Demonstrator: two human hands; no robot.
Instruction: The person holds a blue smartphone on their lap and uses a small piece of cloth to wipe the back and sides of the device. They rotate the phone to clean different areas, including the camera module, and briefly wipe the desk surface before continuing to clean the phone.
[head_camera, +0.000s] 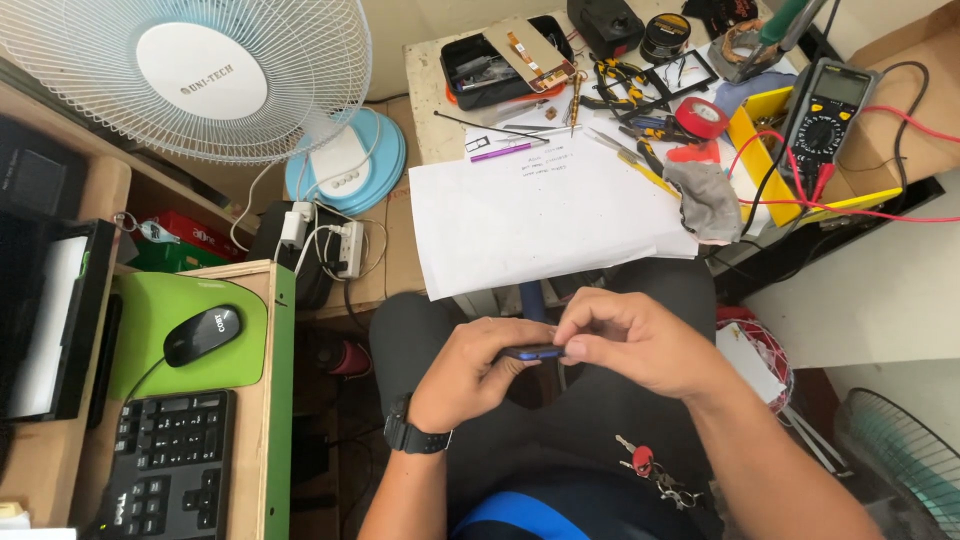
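Slim dark-blue flat phone (532, 352) edge-on over lap, left hand (478, 372) clamped underneath, right hand (630, 340) pinching its top edge, white paper sheets (540, 215) on counter (432, 95) beyond.

The slim blue object (532, 352) between the two hands is mostly covered: the left hand (478, 368) wraps its underside and the right hand (628, 342) closes over its top, so only a thin edge shows and its kind cannot be told. At ten o'clock, the white fan (190, 75) is cut by the top edge. At nine o'clock, the dark monitor (45, 310) runs off the left edge. At seven o'clock, the black keyboard (165, 465) is cut by the bottom edge. At four o'clock, a second fan grille (900, 460) is clipped by the corner. Handwriting on the white paper (540, 215) at twelve o'clock is too small to tell.
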